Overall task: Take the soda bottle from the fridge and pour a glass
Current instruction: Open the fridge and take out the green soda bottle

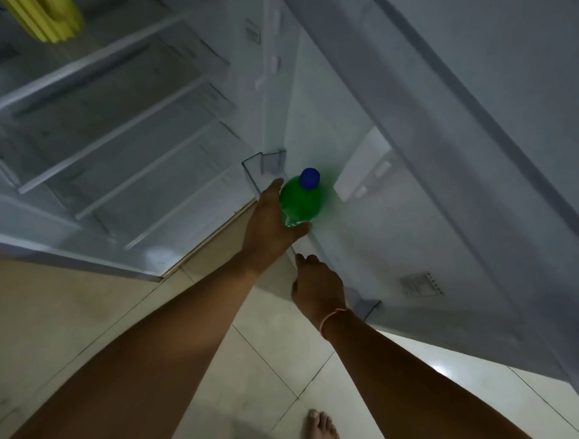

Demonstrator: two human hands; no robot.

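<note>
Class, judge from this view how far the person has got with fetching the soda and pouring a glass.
Done: the fridge door is open. In hand: the left hand is wrapped around the green bottle in the door bin; its blue cap is still on. Left: lifting it out, uncapping, pouring; no glass is visible.

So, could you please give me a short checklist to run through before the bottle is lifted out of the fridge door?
1. Left hand wrapped round the green bottle: ok.
2. Blue cap on the bottle: ok; how tight, cannot tell.
3. Bottle upright in the door bin: ok.
4. Space above the cap for lifting: ok, nothing shows over it.
5. Right hand steadying the bin's front edge: ok, fingers at the rim.
6. Glass ready for pouring: cannot tell, none in view.
</note>
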